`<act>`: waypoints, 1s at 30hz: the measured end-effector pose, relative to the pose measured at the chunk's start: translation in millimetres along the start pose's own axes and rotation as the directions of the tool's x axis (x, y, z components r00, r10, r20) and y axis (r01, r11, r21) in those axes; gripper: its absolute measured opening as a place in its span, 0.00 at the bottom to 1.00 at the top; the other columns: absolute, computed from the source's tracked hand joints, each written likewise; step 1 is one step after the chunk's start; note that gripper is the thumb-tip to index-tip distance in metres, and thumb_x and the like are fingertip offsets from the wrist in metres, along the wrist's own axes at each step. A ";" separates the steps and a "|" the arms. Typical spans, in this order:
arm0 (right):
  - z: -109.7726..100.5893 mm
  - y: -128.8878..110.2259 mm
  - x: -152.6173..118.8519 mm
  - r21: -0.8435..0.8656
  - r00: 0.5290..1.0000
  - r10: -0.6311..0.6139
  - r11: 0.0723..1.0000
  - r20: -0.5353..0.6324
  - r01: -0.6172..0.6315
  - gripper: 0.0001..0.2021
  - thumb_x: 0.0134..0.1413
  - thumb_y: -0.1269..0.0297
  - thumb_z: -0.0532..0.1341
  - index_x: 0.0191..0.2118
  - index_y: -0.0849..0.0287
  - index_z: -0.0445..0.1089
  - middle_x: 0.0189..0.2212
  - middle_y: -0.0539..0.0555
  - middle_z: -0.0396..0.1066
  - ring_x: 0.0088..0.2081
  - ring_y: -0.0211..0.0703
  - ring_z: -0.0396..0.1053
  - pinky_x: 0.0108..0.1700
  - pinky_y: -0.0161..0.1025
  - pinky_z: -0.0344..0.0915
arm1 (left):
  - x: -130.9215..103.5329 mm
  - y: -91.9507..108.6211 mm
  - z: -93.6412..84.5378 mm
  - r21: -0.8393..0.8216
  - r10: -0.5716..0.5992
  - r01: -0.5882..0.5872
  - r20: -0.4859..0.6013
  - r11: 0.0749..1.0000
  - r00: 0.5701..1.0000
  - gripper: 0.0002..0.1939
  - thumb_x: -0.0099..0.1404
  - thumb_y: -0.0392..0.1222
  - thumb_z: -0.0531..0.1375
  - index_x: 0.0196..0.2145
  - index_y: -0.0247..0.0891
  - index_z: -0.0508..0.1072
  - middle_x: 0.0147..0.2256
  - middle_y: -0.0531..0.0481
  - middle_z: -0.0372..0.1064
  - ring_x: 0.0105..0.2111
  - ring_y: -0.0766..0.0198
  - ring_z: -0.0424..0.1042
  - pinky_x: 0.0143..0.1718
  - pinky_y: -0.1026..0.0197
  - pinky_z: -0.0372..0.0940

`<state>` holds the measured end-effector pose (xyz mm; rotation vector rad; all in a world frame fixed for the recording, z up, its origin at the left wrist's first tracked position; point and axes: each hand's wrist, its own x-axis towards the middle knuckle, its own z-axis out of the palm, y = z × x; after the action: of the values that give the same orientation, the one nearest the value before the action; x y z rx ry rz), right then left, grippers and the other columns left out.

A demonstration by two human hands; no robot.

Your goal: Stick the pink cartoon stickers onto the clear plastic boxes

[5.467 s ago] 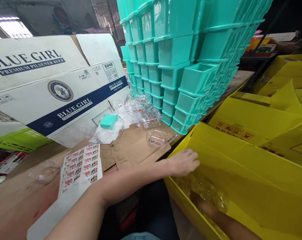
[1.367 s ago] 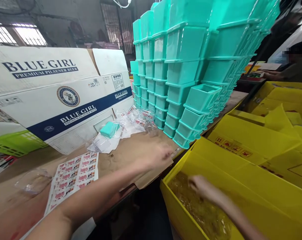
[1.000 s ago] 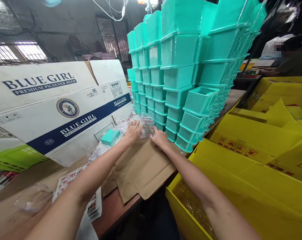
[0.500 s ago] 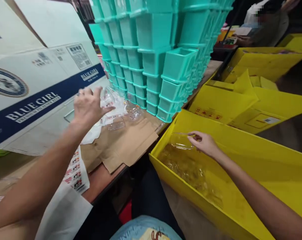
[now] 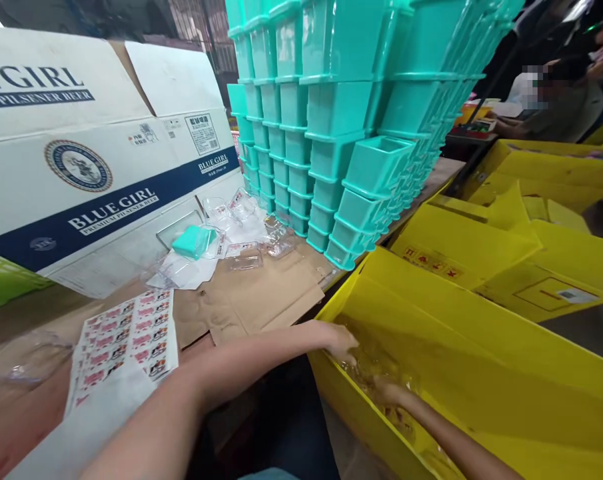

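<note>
Both hands are now reaching down into the yellow box (image 5: 481,347), where the clear pieces (image 5: 398,420) are lying in a pile. Half a second ago the left hand (image 5: 342,343) was hanging over the table, and the right hand (image 5: 388,392) was holding one clear piece up above the pile. Now the left hand is bending its fingers down just inside the near edge, but it is blurring, so I cannot tell if it is holding anything. The right hand is hiding among the clear pieces; I cannot tell how open it is or what it is holding. The white box (image 5: 146,167) is showing more words now: "BLUE GIRL" and "PREMIUM PILSENER BEER" are running along its blue stripe, and the top name is getting cut off to "E GIRL". The stickers (image 5: 124,337) are showing pink and black pictures, too small for reading.
</note>
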<state>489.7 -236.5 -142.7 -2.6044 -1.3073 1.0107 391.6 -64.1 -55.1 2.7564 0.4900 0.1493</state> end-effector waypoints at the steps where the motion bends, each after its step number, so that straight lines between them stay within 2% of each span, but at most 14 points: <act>1: -16.5 -5.1 4.2 -0.042 0.999 -0.045 0.998 -0.007 0.045 0.09 0.62 0.61 0.62 0.45 0.61 0.71 0.39 0.54 0.73 0.37 0.42 0.73 0.38 0.42 0.73 | -4.4 -21.1 -15.3 -0.003 0.040 -0.040 -0.011 0.999 0.999 0.11 0.57 0.49 0.65 0.38 0.49 0.76 0.33 0.54 0.73 0.30 0.60 0.73 0.31 0.56 0.70; 2: -35.5 -13.1 9.7 -0.089 0.995 -0.095 0.992 -0.034 0.091 0.07 0.62 0.63 0.62 0.40 0.62 0.72 0.35 0.54 0.74 0.34 0.42 0.73 0.37 0.41 0.72 | -9.7 -44.3 -32.9 0.005 0.063 -0.063 -0.043 0.998 0.997 0.11 0.60 0.48 0.62 0.42 0.48 0.75 0.37 0.53 0.73 0.34 0.59 0.74 0.36 0.55 0.70; 4: -77.7 -40.4 24.5 -0.167 0.964 -0.230 0.964 -0.137 0.206 0.10 0.64 0.67 0.57 0.34 0.64 0.73 0.29 0.57 0.73 0.33 0.45 0.73 0.38 0.43 0.70 | -20.7 -93.7 -70.0 0.080 0.062 -0.040 -0.298 0.996 0.952 0.11 0.67 0.44 0.55 0.45 0.46 0.73 0.42 0.50 0.71 0.41 0.58 0.73 0.43 0.53 0.69; 5: -98.6 -60.3 33.6 -0.201 0.926 -0.316 0.940 -0.208 0.275 0.13 0.66 0.69 0.52 0.35 0.64 0.73 0.31 0.60 0.74 0.36 0.48 0.74 0.42 0.45 0.69 | -25.4 -117.8 -86.7 0.098 0.019 0.018 -0.373 0.995 0.928 0.12 0.68 0.41 0.52 0.46 0.44 0.72 0.43 0.47 0.70 0.44 0.56 0.71 0.46 0.52 0.68; 7: -134.7 -111.0 55.4 -0.267 0.804 -0.498 0.864 -0.324 0.427 0.17 0.68 0.69 0.46 0.49 0.60 0.71 0.47 0.62 0.73 0.50 0.50 0.70 0.53 0.46 0.64 | -31.8 -160.3 -110.7 0.154 -0.065 0.150 -0.453 0.977 0.889 0.17 0.66 0.41 0.55 0.52 0.37 0.68 0.49 0.38 0.66 0.51 0.47 0.66 0.53 0.44 0.63; 10: -165.0 -194.1 92.5 -0.382 0.616 -0.697 0.716 -0.367 0.584 0.26 0.63 0.76 0.47 0.65 0.54 0.55 0.63 0.59 0.60 0.64 0.49 0.55 0.63 0.50 0.54 | -36.7 -203.3 -121.3 0.363 -0.158 0.306 -0.385 0.880 0.909 0.38 0.57 0.48 0.65 0.61 0.32 0.59 0.52 0.31 0.63 0.56 0.37 0.61 0.58 0.35 0.52; 13: -167.4 -248.9 119.7 -0.460 0.517 -0.761 0.648 -0.391 0.606 0.31 0.58 0.83 0.46 0.66 0.61 0.53 0.64 0.66 0.57 0.66 0.59 0.50 0.63 0.66 0.44 | -46.5 -220.9 -118.2 0.449 -0.148 0.262 -0.274 0.854 0.950 0.40 0.56 0.52 0.66 0.62 0.35 0.58 0.47 0.36 0.68 0.51 0.43 0.67 0.56 0.42 0.57; 15: -159.6 -257.8 124.2 -0.484 0.483 -0.771 0.637 -0.415 0.600 0.25 0.59 0.82 0.46 0.61 0.65 0.60 0.58 0.69 0.64 0.62 0.60 0.55 0.63 0.70 0.40 | -57.3 -218.7 -117.4 0.461 -0.127 0.229 -0.242 0.857 0.962 0.37 0.58 0.54 0.65 0.61 0.37 0.60 0.45 0.38 0.70 0.48 0.46 0.69 0.50 0.49 0.63; 18: -146.7 -235.0 112.3 -0.474 0.457 -0.765 0.642 -0.453 0.603 0.15 0.61 0.73 0.54 0.53 0.64 0.65 0.51 0.67 0.68 0.57 0.61 0.59 0.63 0.69 0.39 | -66.9 -191.6 -117.9 0.439 -0.095 0.195 -0.239 0.877 0.966 0.34 0.65 0.56 0.58 0.62 0.36 0.58 0.46 0.38 0.70 0.46 0.49 0.71 0.45 0.54 0.66; 20: -143.6 -208.2 100.9 -0.426 0.469 -0.735 0.671 -0.490 0.607 0.19 0.57 0.65 0.62 0.53 0.64 0.64 0.50 0.67 0.67 0.55 0.63 0.59 0.61 0.67 0.47 | -60.9 -161.7 -118.5 0.428 -0.071 0.154 -0.203 0.890 0.977 0.27 0.71 0.51 0.51 0.64 0.38 0.56 0.49 0.38 0.69 0.46 0.52 0.72 0.45 0.55 0.66; 22: -145.4 -182.7 93.9 -0.350 0.494 -0.689 0.709 -0.531 0.612 0.24 0.52 0.61 0.66 0.52 0.64 0.63 0.48 0.66 0.67 0.52 0.62 0.62 0.57 0.59 0.58 | -47.1 -131.1 -121.3 0.451 -0.083 0.119 -0.098 0.885 0.992 0.21 0.73 0.40 0.47 0.61 0.37 0.61 0.48 0.36 0.69 0.47 0.51 0.73 0.44 0.54 0.66; 25: -148.7 -155.9 92.9 -0.205 0.540 -0.610 0.751 -0.580 0.628 0.26 0.47 0.57 0.68 0.50 0.62 0.63 0.39 0.59 0.69 0.41 0.53 0.69 0.43 0.48 0.68 | -30.2 -97.5 -131.1 0.452 -0.108 0.088 0.018 0.888 0.994 0.16 0.69 0.31 0.48 0.49 0.31 0.71 0.38 0.36 0.73 0.39 0.50 0.76 0.38 0.55 0.67; 27: -147.4 -147.4 94.1 -0.116 0.561 -0.573 0.754 -0.597 0.647 0.28 0.44 0.56 0.70 0.50 0.59 0.62 0.33 0.53 0.69 0.34 0.49 0.70 0.35 0.43 0.69 | -29.2 -83.7 -137.5 0.410 -0.049 0.000 0.107 0.912 0.993 0.15 0.69 0.33 0.50 0.48 0.34 0.72 0.34 0.40 0.74 0.36 0.53 0.76 0.38 0.57 0.66; 30: -142.3 -152.2 97.0 -0.036 0.561 -0.573 0.718 -0.597 0.695 0.28 0.45 0.55 0.69 0.50 0.56 0.62 0.35 0.52 0.70 0.35 0.45 0.71 0.34 0.40 0.69 | -36.4 -65.7 -133.8 0.215 0.145 -0.199 0.242 0.956 0.959 0.16 0.70 0.36 0.50 0.51 0.39 0.70 0.41 0.44 0.75 0.41 0.57 0.75 0.42 0.60 0.66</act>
<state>507.2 -35.3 -32.9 -1.7629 -1.6390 0.1776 315.5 22.4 46.2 2.9990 0.2167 -0.1912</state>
